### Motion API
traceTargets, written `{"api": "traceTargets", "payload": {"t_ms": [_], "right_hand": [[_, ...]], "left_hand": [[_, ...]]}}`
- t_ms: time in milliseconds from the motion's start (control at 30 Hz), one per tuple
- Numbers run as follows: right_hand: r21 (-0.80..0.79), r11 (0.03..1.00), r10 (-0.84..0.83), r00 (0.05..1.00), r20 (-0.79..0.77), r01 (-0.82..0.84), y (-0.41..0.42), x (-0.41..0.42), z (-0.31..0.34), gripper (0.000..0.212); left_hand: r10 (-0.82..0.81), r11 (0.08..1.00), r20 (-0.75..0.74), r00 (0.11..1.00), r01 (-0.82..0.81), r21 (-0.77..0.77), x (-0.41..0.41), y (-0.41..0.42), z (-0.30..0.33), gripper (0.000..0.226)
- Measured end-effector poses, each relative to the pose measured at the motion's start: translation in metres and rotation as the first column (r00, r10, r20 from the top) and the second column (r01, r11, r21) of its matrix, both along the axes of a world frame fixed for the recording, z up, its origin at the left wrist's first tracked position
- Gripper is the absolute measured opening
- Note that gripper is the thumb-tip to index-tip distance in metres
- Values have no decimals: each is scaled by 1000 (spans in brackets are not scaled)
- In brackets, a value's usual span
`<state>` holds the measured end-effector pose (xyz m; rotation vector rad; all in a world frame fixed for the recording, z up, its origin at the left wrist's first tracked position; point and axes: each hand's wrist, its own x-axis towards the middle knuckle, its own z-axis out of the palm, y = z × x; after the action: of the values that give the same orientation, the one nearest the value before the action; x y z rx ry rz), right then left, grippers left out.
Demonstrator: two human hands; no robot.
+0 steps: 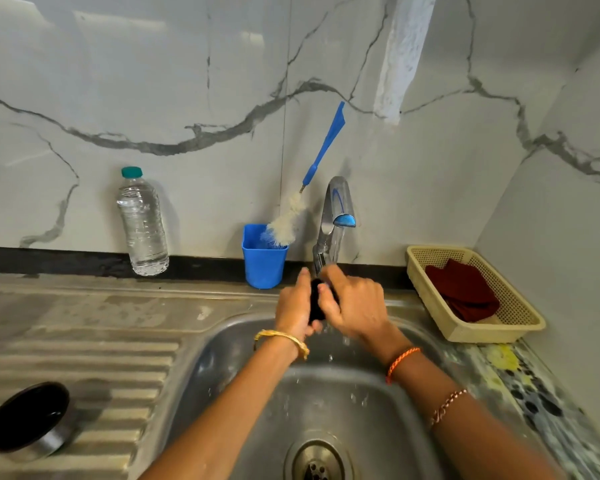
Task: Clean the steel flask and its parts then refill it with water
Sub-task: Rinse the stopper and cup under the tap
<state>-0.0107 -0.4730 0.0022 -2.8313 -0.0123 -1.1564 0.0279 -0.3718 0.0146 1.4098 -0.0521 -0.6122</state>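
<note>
Both hands clasp a small black part (317, 301) under the tap (329, 233), left hand (297, 306) cradling, right hand (355, 303) rubbing; probably light, rigid and wet-slick, best held by its sides.

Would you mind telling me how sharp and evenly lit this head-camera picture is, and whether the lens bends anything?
Head view: wide-angle distortion bows the counter edge and leans the plastic bottle; soft glare patches sit on the marble wall; both hands and the black part they hold are slightly motion-blurred; the drainboard at left is smeared; shadows are soft, lighting fairly even.
</note>
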Motion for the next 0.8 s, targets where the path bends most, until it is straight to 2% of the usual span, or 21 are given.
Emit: {"api": "traceTargets", "payload": {"t_ms": [33,67,100,167,233,267,300,333,367,400,433,467,533,567,600,667,700,733,767,800], "right_hand": [[218,972,-78,995,-58,88,6,0,-4,58],[433,889,-109,987,-122,151,10,2,-9,58],[627,760,-94,984,-152,170,12,5,-12,53],[875,460,-51,989,-142,149,20,10,-9,49],[989,78,26,992,-126,124,22,12,1,51],[979,-125,93,984,-153,164,24,9,7,55],[932,-283,179,968,-178,224,25,5,12,59],[891,-358,253,948,-196,280,21,2,14,63],[873,-360,307,926,-222,328,19,1,15,65],[871,-322,339,904,-260,371,16,-1,18,63],[873,-274,358,886,-296,402,17,-2,23,60],[881,-235,352,881,-316,410,18,-2,27,57],[906,-140,315,885,-342,400,26,-4,38,51],[915,-22,279,882,-380,402,31,-6,42,52],[897,157,206,875,-439,413,35,-8,43,54],[700,559,-22,853,-522,443,36,-12,45,57],[593,668,-113,849,-516,449,37,-16,46,57],[568,699,-136,860,-491,435,37,-19,47,56],[607,686,-100,878,-467,401,38,-22,48,53],[715,605,-19,903,-428,352,38,-23,47,46]], "left_hand": [[73,993,219,973,-90,70,-1,-4,1,43],[92,976,433,897,-168,139,-2,-4,4,43],[60,958,609,791,-216,186,-2,-4,6,41],[-85,930,802,592,-241,277,-1,-2,8,39],[-202,887,898,390,-316,336,1,0,6,41],[-252,871,932,261,-359,336,3,2,4,42],[-311,869,934,174,-346,354,5,3,1,42],[-376,861,923,82,-337,380,9,5,-4,42],[-425,850,905,-6,-345,397,13,7,-10,43],[-469,842,883,-11,-309,443,14,9,-11,46],[-466,849,885,19,-272,453,12,12,-14,47],[-431,873,897,102,-204,443,5,13,-15,44],[-208,959,926,316,-120,256,-6,12,-19,38],[-87,983,900,427,-112,147,-13,11,-18,38],[-4,994,846,533,-92,63,-20,12,-15,37],[24,1000,700,713,-28,-6,-25,16,-9,35],[-8,1000,621,784,20,-13,-25,18,-5,37],[-37,997,523,851,68,-41,-24,20,-2,39],[-56,991,413,909,101,-89,-23,23,3,41],[-71,985,315,946,116,-126,-23,25,8,41]]}}
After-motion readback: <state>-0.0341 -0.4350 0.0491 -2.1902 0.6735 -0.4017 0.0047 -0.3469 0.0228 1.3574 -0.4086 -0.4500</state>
